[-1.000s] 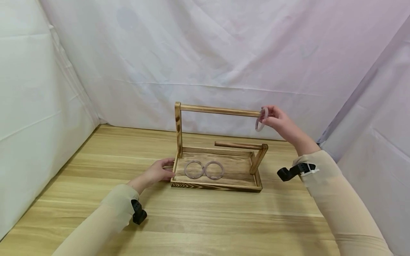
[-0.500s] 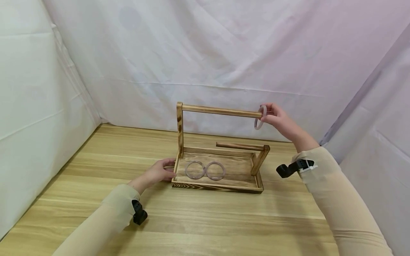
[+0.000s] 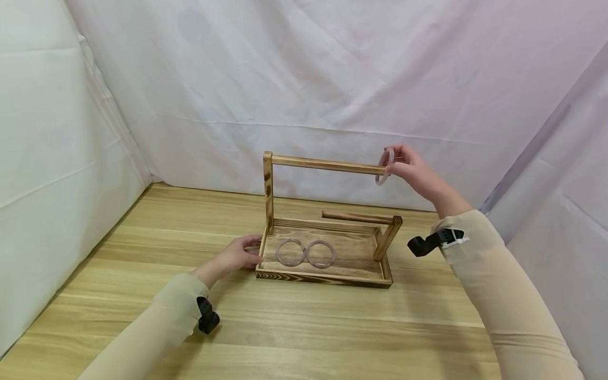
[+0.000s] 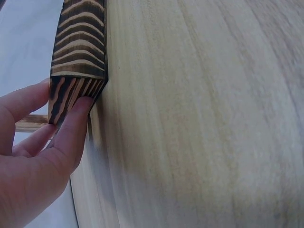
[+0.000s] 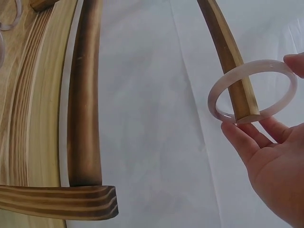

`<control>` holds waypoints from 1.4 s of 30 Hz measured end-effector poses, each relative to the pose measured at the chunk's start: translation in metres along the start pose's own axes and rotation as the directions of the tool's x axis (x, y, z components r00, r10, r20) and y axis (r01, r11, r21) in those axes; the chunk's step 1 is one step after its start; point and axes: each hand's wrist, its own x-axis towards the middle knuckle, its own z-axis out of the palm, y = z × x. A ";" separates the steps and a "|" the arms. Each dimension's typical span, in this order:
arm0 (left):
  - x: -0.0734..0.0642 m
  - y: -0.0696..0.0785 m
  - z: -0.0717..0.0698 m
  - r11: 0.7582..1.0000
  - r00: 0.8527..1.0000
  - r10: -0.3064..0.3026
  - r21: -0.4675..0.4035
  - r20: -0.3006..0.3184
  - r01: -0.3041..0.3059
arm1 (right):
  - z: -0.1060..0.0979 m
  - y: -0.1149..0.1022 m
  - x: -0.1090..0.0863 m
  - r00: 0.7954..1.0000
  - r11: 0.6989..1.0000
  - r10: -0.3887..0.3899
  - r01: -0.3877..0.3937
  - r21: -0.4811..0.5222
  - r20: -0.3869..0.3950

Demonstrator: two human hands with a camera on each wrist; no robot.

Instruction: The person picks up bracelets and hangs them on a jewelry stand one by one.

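In the head view my right hand pinches a pale lilac bangle at the free end of the upper wooden bar. The right wrist view shows the bar's tip passing through the ring, with the thumb at one side and fingers beneath. My left hand rests at the left end of the wooden tray; its thumb lies against the tray's striped end face. Two more bangles, a left one and a right one, lie side by side in the tray.
A post at the tray's left carries the upper bar. The shorter, lower bar reaches left from a slanted post at the right. White cloth hangs behind the wooden table.
The right hand has carried the bangle slightly left and up, bringing the ring around the upper bar's tip. The left hand stays at the tray's end. The view has shifted slightly.
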 end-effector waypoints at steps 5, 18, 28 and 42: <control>-0.001 0.000 0.001 1.000 1.000 0.006 -0.006 0.002 -0.006 | -0.001 -0.002 0.002 1.000 1.000 -0.020 0.020 -0.005 -0.004; -0.002 0.000 0.003 1.000 1.000 0.011 -0.013 0.008 -0.011 | 0.003 -0.009 0.004 1.000 0.998 -0.005 0.004 -0.064 -0.025; -0.003 0.000 0.004 1.000 1.000 0.005 -0.012 0.007 -0.005 | 0.006 -0.015 0.008 1.000 0.996 -0.002 0.001 -0.095 -0.006; -0.002 0.000 0.005 1.000 1.000 0.006 -0.008 -0.011 -0.006 | 0.015 -0.030 0.018 0.998 0.979 0.064 -0.061 -0.195 0.008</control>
